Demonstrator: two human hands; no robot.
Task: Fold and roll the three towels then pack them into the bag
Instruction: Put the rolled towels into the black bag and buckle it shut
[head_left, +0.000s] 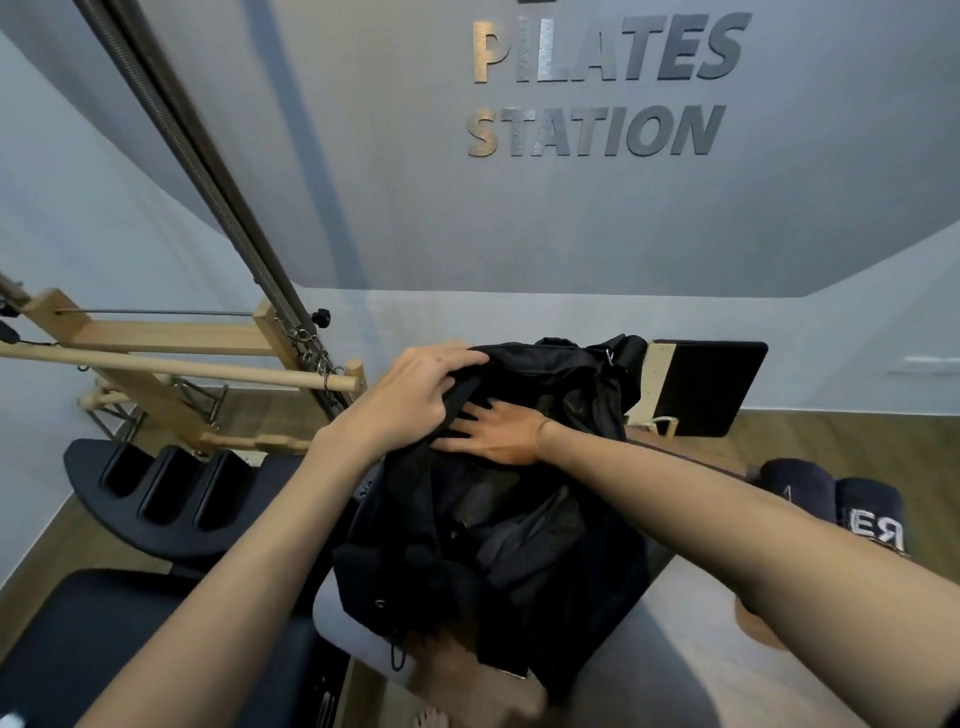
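1. Left hand (415, 395): fingers curled over the far upper rim of the black bag (519, 545), gripping the fabric there.
2. Right hand (493, 431): flat, fingers spread and straight, pressed on the dark lining just below the left hand; grasping nothing.
3. Bag: slumped on a grey padded surface (675, 623), long axis running away from the camera, mouth at the far end under both hands; drawcord with toggle (397, 660) dangling at the near end.
4. Rolled dark towels (831, 499): two side by side to the right of the bag, beyond the right forearm, apart from the bag; white letters "ER" legible on the nearer roll, seen mirrored or turned.
5. Wall lettering (602, 88): "PILATES STATION" in metallic letters.
6. Edges and room: wooden bar (182, 366) and springs at left, black curved barrel (156, 493) lower left, black pad (706, 387) just behind the bag; bare grey padding to the near right.
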